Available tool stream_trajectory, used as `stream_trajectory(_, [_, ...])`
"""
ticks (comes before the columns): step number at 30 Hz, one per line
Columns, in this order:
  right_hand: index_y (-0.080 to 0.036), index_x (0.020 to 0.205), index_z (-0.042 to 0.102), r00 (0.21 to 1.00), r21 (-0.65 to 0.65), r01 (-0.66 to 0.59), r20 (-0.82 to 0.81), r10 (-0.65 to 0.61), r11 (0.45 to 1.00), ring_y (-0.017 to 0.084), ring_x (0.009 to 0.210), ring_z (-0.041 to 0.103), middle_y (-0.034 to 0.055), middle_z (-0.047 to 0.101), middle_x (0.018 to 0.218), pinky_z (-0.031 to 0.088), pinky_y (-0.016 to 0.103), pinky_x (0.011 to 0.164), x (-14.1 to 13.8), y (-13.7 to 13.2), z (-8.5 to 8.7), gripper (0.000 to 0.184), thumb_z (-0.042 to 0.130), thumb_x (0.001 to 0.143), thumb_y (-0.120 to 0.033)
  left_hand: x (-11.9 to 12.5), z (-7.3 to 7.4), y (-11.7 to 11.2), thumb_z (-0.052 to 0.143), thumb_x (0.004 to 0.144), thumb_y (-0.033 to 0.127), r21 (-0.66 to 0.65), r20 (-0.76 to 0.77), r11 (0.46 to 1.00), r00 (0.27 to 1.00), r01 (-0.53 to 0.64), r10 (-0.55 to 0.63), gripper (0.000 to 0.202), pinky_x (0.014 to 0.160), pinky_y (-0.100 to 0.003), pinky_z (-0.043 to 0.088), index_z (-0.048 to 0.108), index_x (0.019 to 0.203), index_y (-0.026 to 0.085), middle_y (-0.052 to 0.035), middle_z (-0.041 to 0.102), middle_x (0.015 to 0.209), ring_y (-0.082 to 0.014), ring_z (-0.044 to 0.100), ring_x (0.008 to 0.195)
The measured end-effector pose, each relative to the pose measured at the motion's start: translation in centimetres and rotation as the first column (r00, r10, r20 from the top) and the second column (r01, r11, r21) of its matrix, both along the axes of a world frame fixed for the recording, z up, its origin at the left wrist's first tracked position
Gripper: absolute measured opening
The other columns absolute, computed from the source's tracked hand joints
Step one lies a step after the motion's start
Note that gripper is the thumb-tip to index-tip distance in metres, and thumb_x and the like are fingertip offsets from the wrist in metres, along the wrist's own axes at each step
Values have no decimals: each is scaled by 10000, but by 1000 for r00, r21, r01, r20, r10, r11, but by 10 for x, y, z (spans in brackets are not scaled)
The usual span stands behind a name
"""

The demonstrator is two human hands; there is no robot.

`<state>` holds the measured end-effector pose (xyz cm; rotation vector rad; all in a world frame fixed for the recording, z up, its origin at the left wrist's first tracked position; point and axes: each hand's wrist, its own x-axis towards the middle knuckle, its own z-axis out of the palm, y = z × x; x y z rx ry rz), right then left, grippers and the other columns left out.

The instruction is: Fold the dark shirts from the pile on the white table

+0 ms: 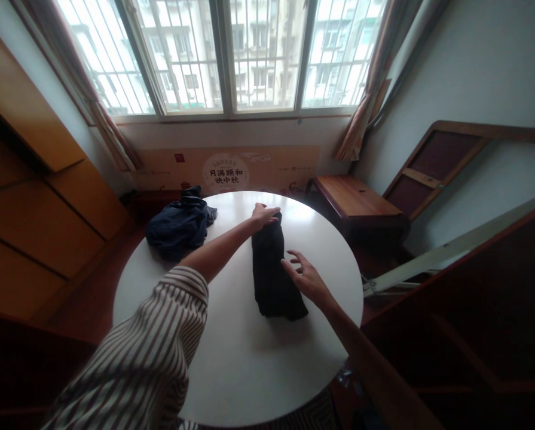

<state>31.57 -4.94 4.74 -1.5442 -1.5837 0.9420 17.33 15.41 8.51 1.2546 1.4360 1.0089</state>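
A folded black garment [272, 269] lies lengthwise near the middle of a round white table [235, 370]. The person's left hand [265, 216] rests over the garment's far end, fingers curled down onto the cloth, though I can't tell whether they're pinching it. The right hand [305, 279] is open, fingers spread, just beside the garment's right edge. A crumpled navy cloth [180, 227] sits toward the table's far left edge.

Smooth, faintly glossy white finish on the round tabletop [244, 370], with soft matt black cloth [274, 269] at its middle and rumpled, dull navy cloth [180, 228] toward the far left. Polished reddish wood on the far-right bench [354, 200]; matt woven cloth in the striped sleeve [146, 352] at near left.
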Motion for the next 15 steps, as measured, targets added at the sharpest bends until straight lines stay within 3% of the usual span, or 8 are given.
stream_trajectory(3, [-212,1484,321,999,-82,-20,-51,16,996,152,692,627,130,626,1131,519,276,608,3,9,-7,885,684,771,-590,-3,-4,-14,661,886,300,59,-3,997,999,54,-53,430,605,-239,522,495,1235,112,-84,643,932,-133,665,654])
stream_trajectory(6, [-191,1488,294,992,-58,-50,-116,43,997,122,611,589,109,641,1093,496,256,551,7,14,-13,920,727,752,-534,-28,-10,-38,634,889,235,145,-54,987,996,73,-65,298,685,-237,516,559,1169,165,-64,639,967,-129,655,733])
stream_trajectory(11, [-93,1363,472,998,-90,-26,-52,22,996,146,680,622,127,672,1057,508,262,598,6,28,-14,673,674,828,-449,-79,-32,-84,605,888,223,120,-124,990,990,78,-63,247,785,-264,514,590,1129,172,-96,632,1052,-177,631,923])
stream_trajectory(15, [-110,1059,670,982,-53,-157,100,161,986,210,806,655,107,706,918,520,303,716,-7,47,-3,333,646,859,-376,-90,-44,-103,527,931,292,-33,-68,994,992,109,-111,269,720,-303,550,548,1161,154,-146,628,1122,-213,648,948])
